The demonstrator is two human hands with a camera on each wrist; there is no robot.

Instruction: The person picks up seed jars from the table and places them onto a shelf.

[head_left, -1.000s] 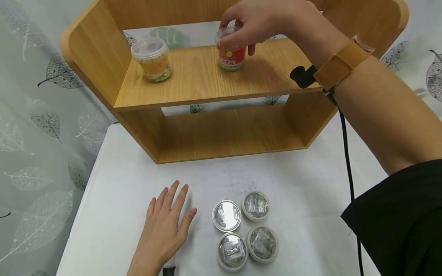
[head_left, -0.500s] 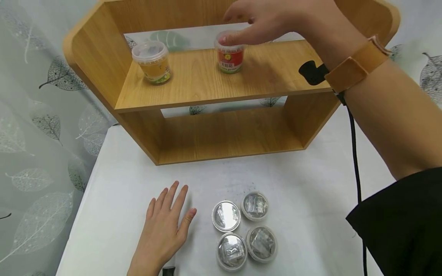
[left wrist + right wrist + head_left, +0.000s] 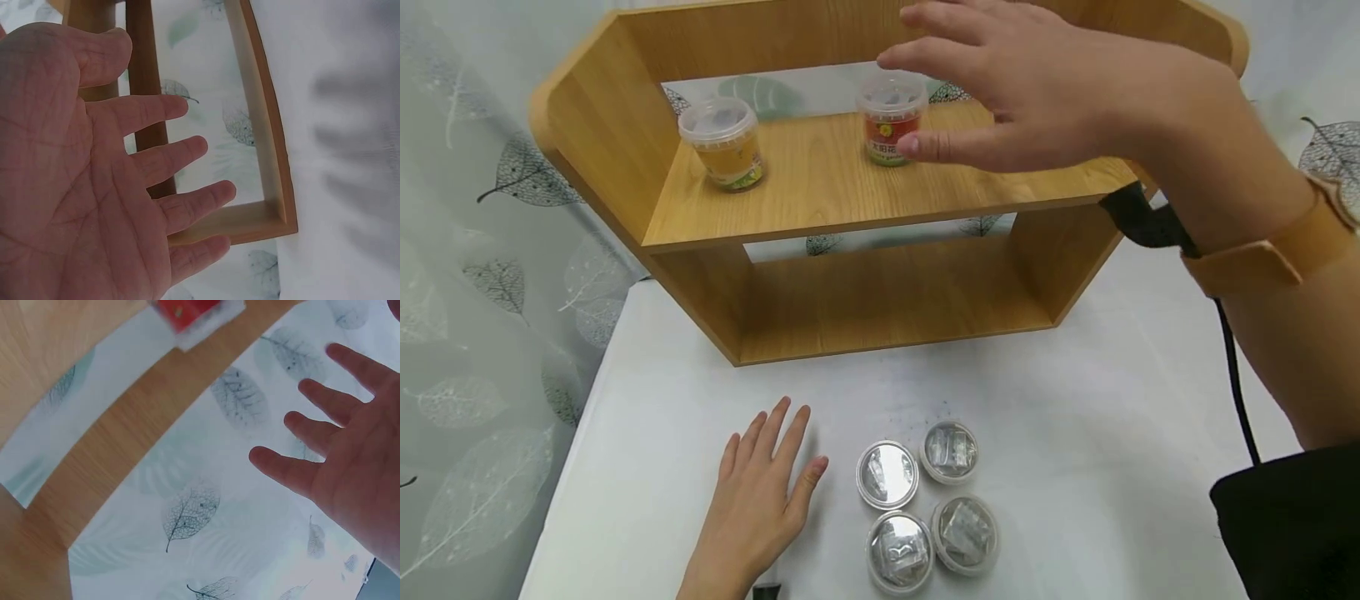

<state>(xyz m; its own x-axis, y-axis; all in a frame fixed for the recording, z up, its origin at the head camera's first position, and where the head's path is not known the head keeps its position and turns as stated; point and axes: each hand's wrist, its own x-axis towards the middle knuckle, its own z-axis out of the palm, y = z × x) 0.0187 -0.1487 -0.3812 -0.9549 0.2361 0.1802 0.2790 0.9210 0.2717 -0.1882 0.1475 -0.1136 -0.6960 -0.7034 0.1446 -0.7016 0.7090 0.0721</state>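
A clear-lidded cup with a red label (image 3: pixel 891 121) stands upright on the upper board of a wooden shelf (image 3: pixel 820 200). My right hand (image 3: pixel 1030 92) is in front of that shelf with fingers spread and holds nothing; its thumb overlaps the cup's lower right side in the head view. The right wrist view shows the same hand (image 3: pixel 362 437) with straight fingers, the red cup (image 3: pixel 190 312) at the top edge. To the left on the same board stands a yellow-labelled cup (image 3: pixel 722 143). My left hand (image 3: pixel 756 496), empty, hovers palm down with fingers spread, left of several lidded cups (image 3: pixel 887 475).
The shelf stands at the back of a white-covered table (image 3: pixel 1075 400); its lower compartment (image 3: pixel 887 292) is beneath the cups. A leaf-patterned curtain (image 3: pixel 497 333) hangs at the left and behind. A black cable (image 3: pixel 1236 383) runs down from the right wrist strap.
My right hand has let go of the red-labelled cup and drawn back toward the right, its fingers spreading. The cup stays on the upper board. My left hand has hardly moved.
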